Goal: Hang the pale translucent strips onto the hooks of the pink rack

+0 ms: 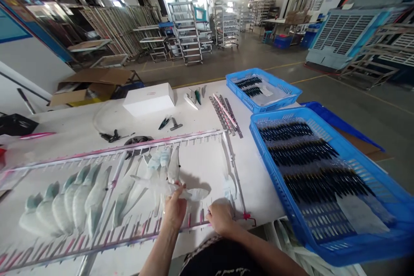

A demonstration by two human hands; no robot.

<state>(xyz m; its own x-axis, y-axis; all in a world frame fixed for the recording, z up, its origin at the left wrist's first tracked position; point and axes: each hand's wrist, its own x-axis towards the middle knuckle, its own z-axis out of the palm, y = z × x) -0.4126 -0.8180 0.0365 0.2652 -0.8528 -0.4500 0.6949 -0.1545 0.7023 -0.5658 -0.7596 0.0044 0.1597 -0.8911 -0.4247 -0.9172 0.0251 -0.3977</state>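
My left hand [175, 207] is closed around a pale, translucent fish-shaped piece [198, 194], whose tapered end points right. My right hand [221, 219] is pinched at the near rail of a long metal rack [237, 181], beside its upright pins; what lies between the fingertips is too small to make out. Other pale fish-shaped pieces [79, 207] lie in a row across the rack to the left, some with greenish tails. Several more lie just beyond my left hand, partly overlapped by the held one. A single pale piece [229, 187] lies near the rack's right end.
Two blue baskets [274, 172] with rows of dark slender pieces stand at the right. Farther back on the white table [197, 151] are patterned strips [223, 114], a white box [150, 99], a small T-shaped tool [175, 125] and an airbrush-like tool [111, 136].
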